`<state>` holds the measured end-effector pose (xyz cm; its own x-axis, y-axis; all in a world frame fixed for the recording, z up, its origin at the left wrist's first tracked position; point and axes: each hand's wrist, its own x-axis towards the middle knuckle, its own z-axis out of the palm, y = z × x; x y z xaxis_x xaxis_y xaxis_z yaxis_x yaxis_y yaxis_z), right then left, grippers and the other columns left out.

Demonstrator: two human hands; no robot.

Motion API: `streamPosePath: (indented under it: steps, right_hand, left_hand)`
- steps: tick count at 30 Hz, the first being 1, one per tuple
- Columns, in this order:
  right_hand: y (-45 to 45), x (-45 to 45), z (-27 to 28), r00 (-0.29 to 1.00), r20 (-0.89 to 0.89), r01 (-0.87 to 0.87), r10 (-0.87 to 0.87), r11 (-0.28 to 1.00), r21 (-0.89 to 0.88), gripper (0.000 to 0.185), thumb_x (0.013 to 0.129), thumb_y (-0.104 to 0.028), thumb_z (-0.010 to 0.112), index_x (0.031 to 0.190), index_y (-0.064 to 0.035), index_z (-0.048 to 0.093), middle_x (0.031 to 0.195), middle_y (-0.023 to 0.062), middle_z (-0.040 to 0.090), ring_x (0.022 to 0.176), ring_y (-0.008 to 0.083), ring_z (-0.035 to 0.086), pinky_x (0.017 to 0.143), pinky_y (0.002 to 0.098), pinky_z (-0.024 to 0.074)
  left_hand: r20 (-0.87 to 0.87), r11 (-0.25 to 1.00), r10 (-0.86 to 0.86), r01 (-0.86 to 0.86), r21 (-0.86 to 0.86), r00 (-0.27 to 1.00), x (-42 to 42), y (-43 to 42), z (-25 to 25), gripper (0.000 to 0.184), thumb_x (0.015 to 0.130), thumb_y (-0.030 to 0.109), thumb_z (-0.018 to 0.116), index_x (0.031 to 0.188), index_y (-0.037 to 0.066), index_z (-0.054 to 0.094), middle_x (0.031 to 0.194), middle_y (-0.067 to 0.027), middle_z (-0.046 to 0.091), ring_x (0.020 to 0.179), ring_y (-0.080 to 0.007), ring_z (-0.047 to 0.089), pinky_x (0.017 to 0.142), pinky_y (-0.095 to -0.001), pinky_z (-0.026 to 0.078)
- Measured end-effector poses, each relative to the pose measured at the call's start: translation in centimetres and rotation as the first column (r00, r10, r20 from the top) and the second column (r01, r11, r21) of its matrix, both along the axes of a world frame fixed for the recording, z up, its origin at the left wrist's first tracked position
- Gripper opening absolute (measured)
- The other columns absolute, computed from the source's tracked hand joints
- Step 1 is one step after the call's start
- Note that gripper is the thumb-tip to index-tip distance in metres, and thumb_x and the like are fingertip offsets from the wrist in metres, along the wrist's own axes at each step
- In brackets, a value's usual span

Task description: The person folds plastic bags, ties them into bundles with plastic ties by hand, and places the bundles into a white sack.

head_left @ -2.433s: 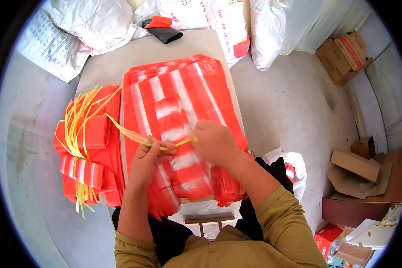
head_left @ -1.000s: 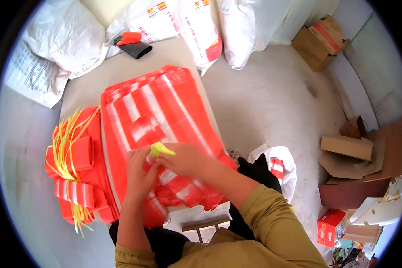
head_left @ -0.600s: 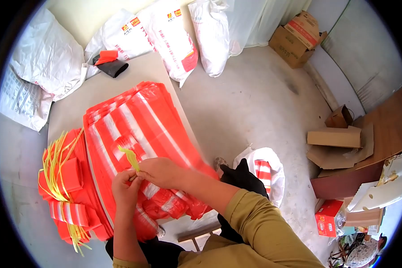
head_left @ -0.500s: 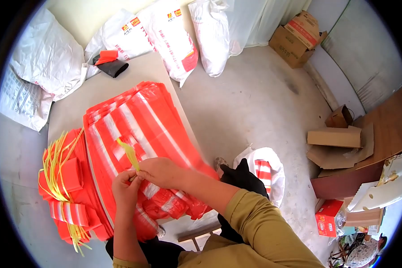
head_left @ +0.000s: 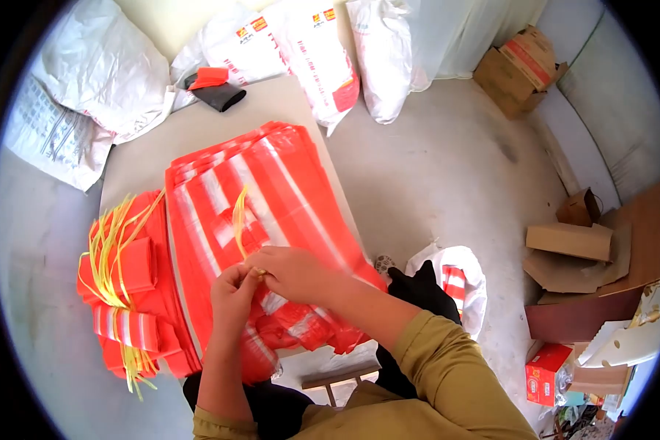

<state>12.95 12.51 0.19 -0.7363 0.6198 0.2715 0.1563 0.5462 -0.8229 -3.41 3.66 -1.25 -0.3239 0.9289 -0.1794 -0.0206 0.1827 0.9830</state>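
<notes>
My left hand (head_left: 233, 297) and my right hand (head_left: 290, 273) meet over a stack of red-and-white striped plastic bags (head_left: 293, 172). Both are closed, with fingertips pinched together on a thin yellow plastic strip (head_left: 240, 220). Its free end sticks up beyond my fingers, above a small folded striped piece on the stack. The near edge of the bags is crumpled beneath my wrists. To the left, more folded red bags (head_left: 136, 268) lie in a pile. A bunch of yellow strips (head_left: 110, 253) is draped over that pile, partly under a striped bundle (head_left: 125, 328).
The table (head_left: 143, 158) carries a black-and-red roll (head_left: 220, 97) at its far end. White sacks (head_left: 312, 62) stand against the wall. An open white sack (head_left: 477, 286) with striped bags sits beside my leg; cardboard boxes (head_left: 568, 240) stand at the right.
The yellow strip's free end has gone from a broad, leaning shape to a thin, more upright one. My hands stay pinched together. The whole view has shifted, with things appearing further right.
</notes>
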Motion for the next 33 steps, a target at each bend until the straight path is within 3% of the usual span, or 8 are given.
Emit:
streamPosePath:
  steps: [4, 7, 9, 15, 21, 33]
  right_hand:
    - [0.2, -0.2, -0.5, 0.999, -0.044, 0.031, -0.022, 0.976, 0.216, 0.024, 0.093, -0.007, 0.059, 0.115, -0.0100, 0.069, 0.099, 0.0107, 0.067, 0.094, 0.0321, 0.066, 0.081, 0.0432, 0.0554]
    - [0.1, -0.5, -1.3, 0.993, -0.092, 0.099, -0.076, 0.952, 0.290, 0.022, 0.092, -0.010, 0.062, 0.113, -0.0074, 0.069, 0.099, 0.0113, 0.066, 0.096, 0.0319, 0.066, 0.081, 0.0422, 0.0553]
    - [0.2, -0.2, -1.0, 0.996, -0.075, 0.070, -0.054, 0.967, 0.243, 0.026, 0.090, -0.005, 0.065, 0.115, -0.0029, 0.069, 0.104, 0.0128, 0.067, 0.099, 0.0325, 0.066, 0.083, 0.0412, 0.0561]
    - [0.4, -0.3, -1.5, 0.996, -0.087, 0.035, -0.017, 0.976, 0.217, 0.022, 0.090, 0.000, 0.065, 0.111, 0.0001, 0.072, 0.109, 0.0137, 0.067, 0.100, 0.0324, 0.066, 0.084, 0.0395, 0.0558]
    - [0.3, -0.4, -2.0, 0.983, -0.183, 0.059, -0.033, 0.989, 0.139, 0.019, 0.090, 0.001, 0.065, 0.107, 0.0004, 0.073, 0.106, 0.0142, 0.068, 0.100, 0.0330, 0.066, 0.085, 0.0405, 0.0554]
    - [0.0, -0.2, -1.6, 0.975, -0.210, 0.100, -0.078, 0.990, 0.096, 0.020, 0.085, 0.003, 0.068, 0.104, -0.0010, 0.073, 0.103, 0.0143, 0.070, 0.098, 0.0334, 0.068, 0.086, 0.0420, 0.0558]
  left_hand:
    - [-0.247, 0.996, -0.091, 0.094, 0.000, 0.965, -0.2, -0.3, 0.0, 0.009, 0.098, 0.006, 0.068, 0.100, -0.003, 0.069, 0.086, -0.0030, 0.070, 0.076, -0.0070, 0.062, 0.068, -0.0239, 0.050]
    - [-0.356, 0.988, -0.140, 0.153, 0.008, 0.924, 0.3, -0.5, 1.2, 0.006, 0.097, 0.003, 0.067, 0.099, -0.002, 0.066, 0.083, -0.0034, 0.069, 0.075, -0.0077, 0.062, 0.067, -0.0244, 0.050]
    - [-0.424, 0.986, -0.137, 0.164, 0.028, 0.895, 0.5, -0.6, 1.4, 0.004, 0.097, 0.002, 0.066, 0.097, -0.002, 0.065, 0.081, -0.0027, 0.067, 0.073, -0.0074, 0.060, 0.065, -0.0244, 0.049]
    - [-0.215, 0.991, -0.108, 0.123, 0.054, 0.971, 0.4, -0.7, 0.5, 0.004, 0.098, 0.002, 0.066, 0.095, 0.000, 0.065, 0.078, 0.0021, 0.061, 0.071, -0.0045, 0.053, 0.062, -0.0235, 0.044]
    - [-0.094, 0.996, -0.082, 0.084, 0.020, 0.992, 0.4, -0.8, 0.5, 0.005, 0.100, 0.003, 0.066, 0.096, 0.000, 0.065, 0.083, 0.0023, 0.063, 0.075, -0.0048, 0.055, 0.067, -0.0219, 0.046]
    - [-0.024, 0.996, -0.089, 0.089, 0.024, 0.996, 0.2, -0.7, 0.2, 0.007, 0.104, 0.004, 0.060, 0.098, 0.003, 0.062, 0.087, 0.0024, 0.063, 0.078, -0.0058, 0.057, 0.072, -0.0221, 0.047]
